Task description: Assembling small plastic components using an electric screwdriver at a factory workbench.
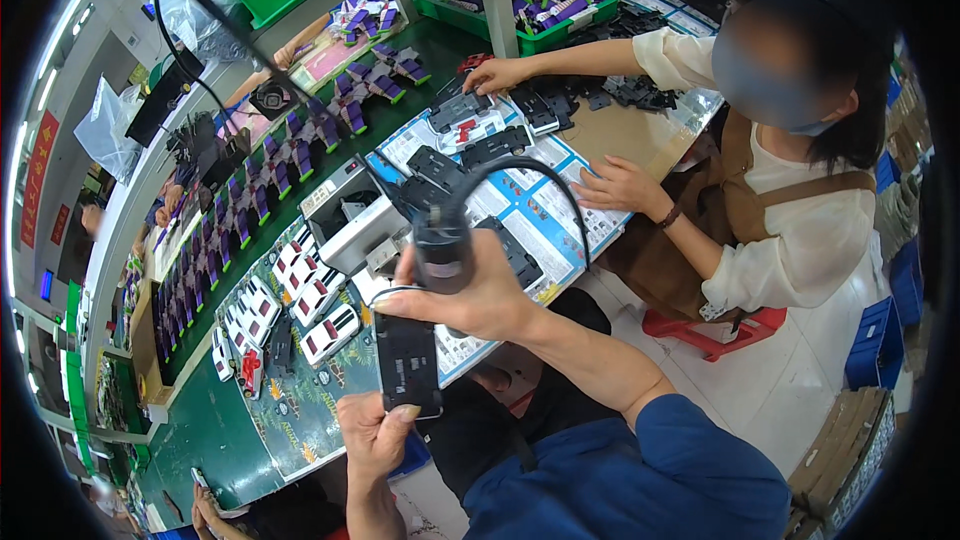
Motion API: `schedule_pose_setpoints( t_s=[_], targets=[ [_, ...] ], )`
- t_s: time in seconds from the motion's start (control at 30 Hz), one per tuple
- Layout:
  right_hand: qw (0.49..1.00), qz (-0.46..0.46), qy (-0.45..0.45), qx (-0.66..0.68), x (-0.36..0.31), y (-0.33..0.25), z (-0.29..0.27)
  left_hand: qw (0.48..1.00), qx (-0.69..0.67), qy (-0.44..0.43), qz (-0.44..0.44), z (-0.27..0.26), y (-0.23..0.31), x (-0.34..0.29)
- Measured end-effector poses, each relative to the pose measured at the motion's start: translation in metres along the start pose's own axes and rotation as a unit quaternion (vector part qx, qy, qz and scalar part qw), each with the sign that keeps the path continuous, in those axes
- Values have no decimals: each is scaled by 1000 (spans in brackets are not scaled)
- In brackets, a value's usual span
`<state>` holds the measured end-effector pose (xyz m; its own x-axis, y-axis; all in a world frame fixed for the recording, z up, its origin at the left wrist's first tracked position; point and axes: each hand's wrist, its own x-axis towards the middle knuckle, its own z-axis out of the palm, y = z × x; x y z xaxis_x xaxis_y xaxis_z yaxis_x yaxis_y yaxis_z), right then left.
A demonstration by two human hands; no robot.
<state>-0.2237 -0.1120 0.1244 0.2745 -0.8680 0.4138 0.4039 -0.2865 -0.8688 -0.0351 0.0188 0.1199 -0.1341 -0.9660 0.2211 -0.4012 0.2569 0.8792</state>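
My right hand [495, 290] is wrapped round a black corded electric screwdriver [441, 252], whose tip is hidden from me. Below it is a flat black toy car chassis [408, 365]. My left hand [374, 435] pinches the chassis at its near end, with the thumb on top. Its far end lies under my right hand's fingers; whether they touch it I cannot tell. Just beyond my hands stands a white box-shaped device [350, 215]. To the left, several white toy car bodies [305, 275] with dark windows lie on the table, beside a red piece [251, 370].
A co-worker at the right has one hand [497, 75] among black chassis parts and another [620, 187] on the blue-and-white printed sheets [570, 155]. Purple-and-grey toys [270, 175] line the green conveyor. A green bin [600, 15] stands at the back. The screwdriver's cable [570, 190] loops rightward.
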Motion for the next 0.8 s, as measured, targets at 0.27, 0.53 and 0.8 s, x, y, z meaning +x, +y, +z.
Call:
schedule_pose_setpoints(
  t_s=[0.27, 0.53, 0.8],
  targets=[
    [995, 40, 62, -73, -9, -55, -70, 906, 78, -415, 25, 1, 43, 97],
    [974, 84, 74, -199, -6, -63, -139, 931, 277, -120, 206, 38, -35, 448],
    [964, 165, 162, -135, 18, -85, -165, 845, 446, -275, 106, 147, -124, 605]
  ],
)
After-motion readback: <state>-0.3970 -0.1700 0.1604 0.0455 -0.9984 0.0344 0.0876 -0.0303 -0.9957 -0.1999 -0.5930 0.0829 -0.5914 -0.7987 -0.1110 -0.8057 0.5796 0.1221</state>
